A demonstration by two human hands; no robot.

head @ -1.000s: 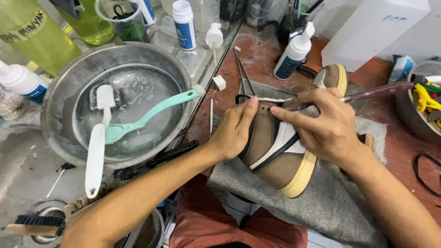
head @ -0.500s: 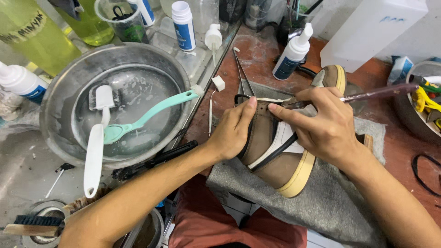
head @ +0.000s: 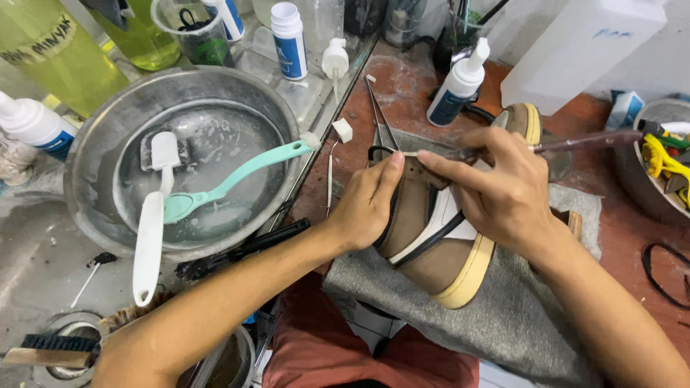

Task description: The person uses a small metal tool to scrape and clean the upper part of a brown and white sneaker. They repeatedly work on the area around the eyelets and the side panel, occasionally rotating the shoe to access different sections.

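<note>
A: Head view: what are the hands doing?

B: The left hand (head: 366, 205) braces a brown high-top shoe (head: 431, 237) lying on a grey cloth (head: 517, 323); the right hand (head: 503, 190) pinches a thin brush (head: 575, 141), its tip at the collar just beside the left thumb.

A: How to do it well?

B: Probably short, light strokes, with the shoe held firm.

A: Any packages?

B: Beyond the right hand, a white squeeze bottle with a blue label (head: 456, 90). Beyond the left, a white-capped blue-labelled bottle (head: 289, 39).

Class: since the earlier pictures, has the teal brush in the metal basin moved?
No. The teal brush lies as before, its handle on the metal basin rim, beside the white brush.
</note>
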